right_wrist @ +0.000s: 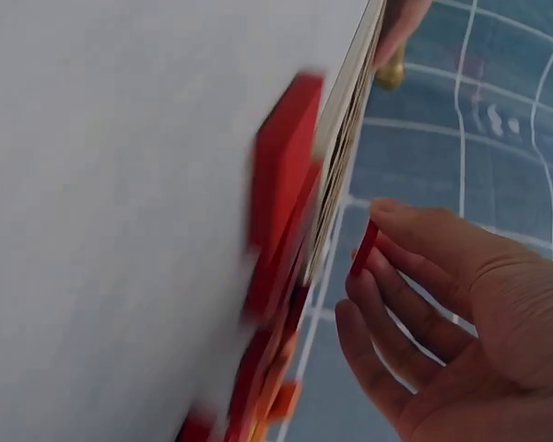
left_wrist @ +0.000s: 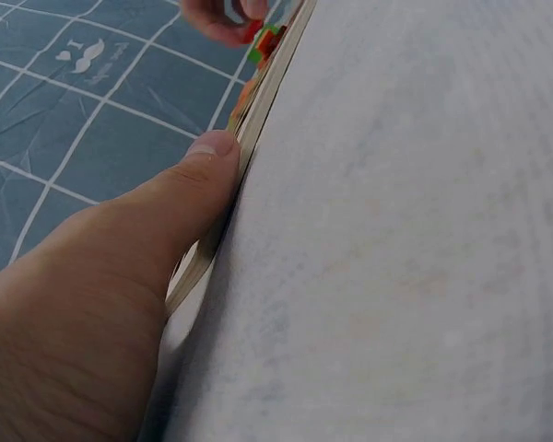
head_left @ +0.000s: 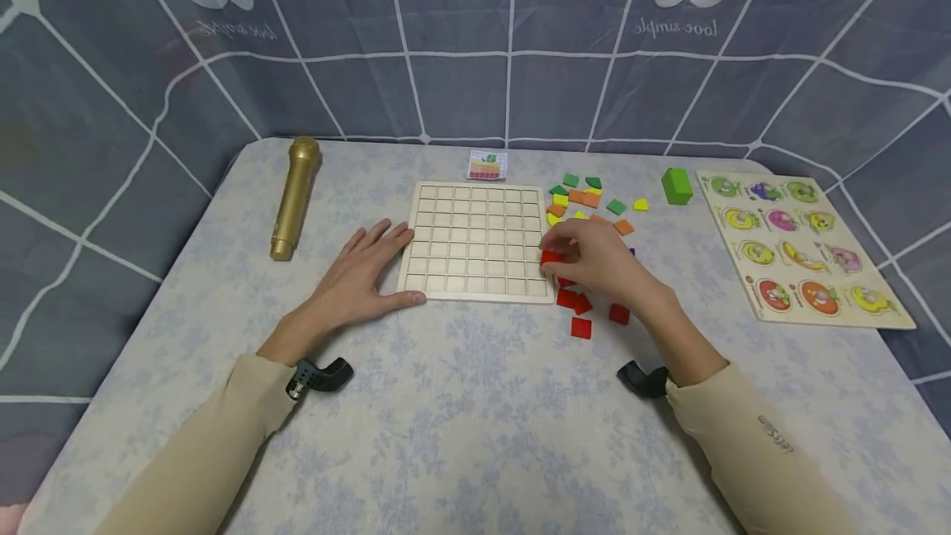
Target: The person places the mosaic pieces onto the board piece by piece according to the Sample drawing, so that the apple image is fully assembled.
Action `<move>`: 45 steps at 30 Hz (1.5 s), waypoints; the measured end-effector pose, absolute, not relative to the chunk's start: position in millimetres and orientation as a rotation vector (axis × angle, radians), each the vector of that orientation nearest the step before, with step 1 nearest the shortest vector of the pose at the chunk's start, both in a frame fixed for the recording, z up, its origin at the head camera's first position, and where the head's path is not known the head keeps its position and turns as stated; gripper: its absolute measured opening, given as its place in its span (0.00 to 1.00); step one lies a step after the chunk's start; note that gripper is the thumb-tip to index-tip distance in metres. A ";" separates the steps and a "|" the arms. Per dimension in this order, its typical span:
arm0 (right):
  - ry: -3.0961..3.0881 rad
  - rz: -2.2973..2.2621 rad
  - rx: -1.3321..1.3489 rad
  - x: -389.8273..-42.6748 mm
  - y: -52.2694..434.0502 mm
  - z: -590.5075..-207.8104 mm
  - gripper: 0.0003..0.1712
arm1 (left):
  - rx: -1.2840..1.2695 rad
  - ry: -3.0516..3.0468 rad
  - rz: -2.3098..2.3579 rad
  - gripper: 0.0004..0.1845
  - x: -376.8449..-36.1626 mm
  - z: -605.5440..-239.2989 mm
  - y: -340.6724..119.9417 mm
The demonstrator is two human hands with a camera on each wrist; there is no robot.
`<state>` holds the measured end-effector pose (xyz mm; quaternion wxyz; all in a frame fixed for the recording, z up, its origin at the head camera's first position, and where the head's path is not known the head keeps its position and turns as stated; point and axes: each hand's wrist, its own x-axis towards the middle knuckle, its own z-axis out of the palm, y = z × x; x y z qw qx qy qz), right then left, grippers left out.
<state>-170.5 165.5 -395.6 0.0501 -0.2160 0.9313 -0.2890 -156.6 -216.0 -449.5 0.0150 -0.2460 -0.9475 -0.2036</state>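
Flowered tablecloth, center frame: right hand point(head_left: 602, 262) pinches a red tile point(right_wrist: 364, 249) at the grid board's point(head_left: 475, 239) lower-right edge, w/ loose tiles point(head_left: 587, 312) just beside. Left hand point(head_left: 364, 271) lies flat, fingers straight, thumb on the board's left corner, probably to keep it steady.

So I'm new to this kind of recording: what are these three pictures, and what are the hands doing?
They show one moment from three cameras on a person: one on the head looking down, one on each wrist. On the table lies a wooden grid board. The left hand rests flat at its left edge, thumb against its side. The right hand pinches a red tile beside the board's right edge. Loose coloured tiles, a gold microphone, a green block and a fruit puzzle lie around.
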 end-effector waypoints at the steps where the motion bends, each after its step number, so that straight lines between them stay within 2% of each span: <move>1: 2.828 -0.879 -0.670 -171.3 159.5 -395.5 0.17 | -0.763 -2.949 -0.636 0.57 -156.4 -450.2 -215.5; 8: 2.780 -0.868 -0.744 -172.8 133.4 -402.7 0.18 | -0.760 -2.963 -0.655 0.57 -154.5 -454.8 -211.1; 18: 2.784 -0.943 -0.738 -172.7 126.3 -408.0 0.10 | -0.771 -2.974 -0.619 0.57 -157.8 -449.8 -216.4; 26: 2.788 -0.958 -0.692 -178.6 142.4 -401.5 0.09 | -0.779 -2.977 -0.613 0.57 -159.1 -450.3 -218.1; 36: 2.832 -0.841 -0.469 -188.9 179.0 -390.6 0.17 | -0.786 -2.981 -0.614 0.57 -160.6 -448.2 -216.2; 40: 2.819 -0.820 -0.474 -193.0 183.8 -392.4 0.18 | -0.784 -2.980 -0.613 0.57 -160.8 -448.3 -215.7; 45: 2.837 -0.714 -0.511 -197.7 182.8 -398.0 0.16 | -0.769 -2.978 -0.617 0.57 -159.4 -448.9 -215.5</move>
